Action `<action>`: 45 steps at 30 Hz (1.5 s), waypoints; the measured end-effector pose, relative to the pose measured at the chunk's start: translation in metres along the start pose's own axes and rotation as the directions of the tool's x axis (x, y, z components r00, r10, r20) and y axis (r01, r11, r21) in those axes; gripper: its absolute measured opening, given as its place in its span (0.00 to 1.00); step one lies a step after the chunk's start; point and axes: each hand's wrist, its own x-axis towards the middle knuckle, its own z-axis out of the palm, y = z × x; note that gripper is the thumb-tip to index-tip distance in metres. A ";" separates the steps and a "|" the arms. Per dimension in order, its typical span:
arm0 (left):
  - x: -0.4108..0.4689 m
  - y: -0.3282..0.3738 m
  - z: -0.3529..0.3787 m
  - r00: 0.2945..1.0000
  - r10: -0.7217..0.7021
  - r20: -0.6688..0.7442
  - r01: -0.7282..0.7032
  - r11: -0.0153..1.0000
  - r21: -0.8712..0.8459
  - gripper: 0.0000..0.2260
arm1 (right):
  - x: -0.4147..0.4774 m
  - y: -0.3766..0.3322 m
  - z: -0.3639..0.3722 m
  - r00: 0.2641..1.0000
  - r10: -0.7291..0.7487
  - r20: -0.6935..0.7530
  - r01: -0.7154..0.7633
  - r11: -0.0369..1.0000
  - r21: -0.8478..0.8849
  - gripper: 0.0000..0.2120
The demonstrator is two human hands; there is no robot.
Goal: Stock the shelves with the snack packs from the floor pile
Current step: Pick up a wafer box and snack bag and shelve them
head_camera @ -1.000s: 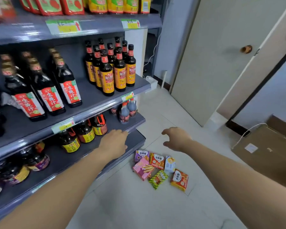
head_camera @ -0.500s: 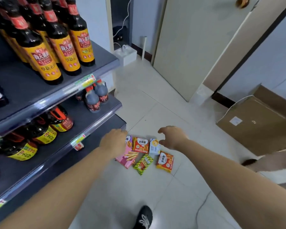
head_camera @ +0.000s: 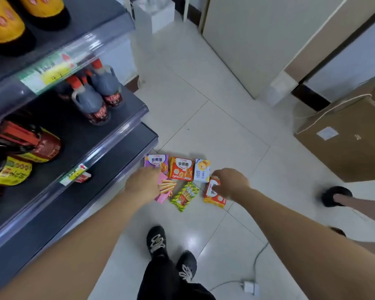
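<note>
1. Head view: six snack packs (head_camera: 181, 168) lie on the floor (head_camera: 204, 126) beside the bottom shelf (head_camera: 95, 180).
2. Left hand (head_camera: 143, 187) is over the pink biscuit-stick box (head_camera: 166, 189), fingers hidden; can't tell whether apart or together.
3. Right hand (head_camera: 233, 182) is on the orange snack pack (head_camera: 214, 197), thumb at its top edge; can't tell if clamped.
4. Green pack (head_camera: 184, 195) lies between those two.

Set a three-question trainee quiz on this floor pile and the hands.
1. True or false: the green snack bag lies on the bottom shelf.
2. Multiple choice: the right hand is over which pack? A purple box; B orange pack; C white box.
3. Fill in: ___ snack packs lie on the floor.
Key: 1 false, it lies on the floor; 2 B; 3 six.
</note>
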 end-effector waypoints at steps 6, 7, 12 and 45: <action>0.053 -0.027 0.042 0.999 -0.026 0.028 0.027 0.999 -0.030 0.16 | 0.068 -0.003 0.040 0.998 0.037 0.042 -0.039 0.998 0.042 0.21; 0.061 -0.031 0.052 0.999 -0.041 0.034 0.042 0.998 -0.037 0.16 | 0.079 -0.003 0.049 0.998 0.043 0.052 -0.045 0.998 0.039 0.21; 0.098 -0.052 0.115 0.984 -0.159 0.077 0.166 0.982 -0.089 0.14 | 0.134 0.000 0.107 0.995 0.066 0.080 -0.074 0.992 0.105 0.18; 0.237 -0.140 0.445 0.652 -0.451 0.609 0.573 -0.233 -0.786 0.17 | 0.379 -0.007 0.436 0.653 0.385 0.652 -0.716 0.032 0.698 0.20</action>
